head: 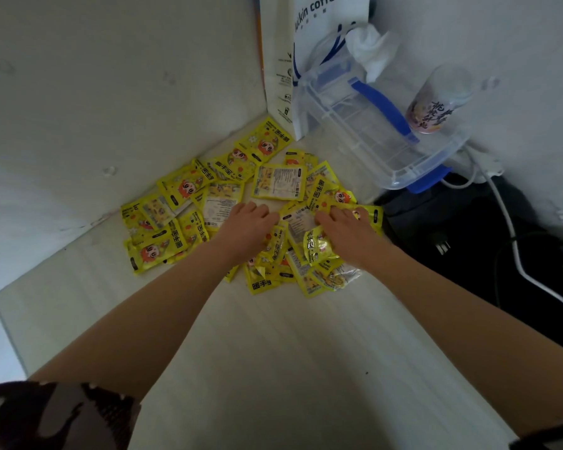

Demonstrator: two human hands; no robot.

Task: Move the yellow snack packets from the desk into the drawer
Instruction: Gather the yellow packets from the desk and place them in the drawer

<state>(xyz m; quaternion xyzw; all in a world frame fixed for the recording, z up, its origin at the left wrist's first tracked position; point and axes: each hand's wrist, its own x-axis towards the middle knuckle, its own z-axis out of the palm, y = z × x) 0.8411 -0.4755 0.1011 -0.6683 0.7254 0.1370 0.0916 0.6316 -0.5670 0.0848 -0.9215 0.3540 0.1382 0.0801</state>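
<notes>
Several yellow snack packets lie scattered in the far corner of the pale desk, some face up with a cartoon figure, some showing the printed back. My left hand rests palm down on the middle of the pile, fingers spread over the packets. My right hand lies on the right side of the pile, fingers curled around a bunch of packets gathered under its palm. No drawer is in view.
A white paper coffee bag stands at the back against the wall. A clear plastic box with blue clips tilts beside it, with a printed cup and tissue. Black bag and white cables sit at the right.
</notes>
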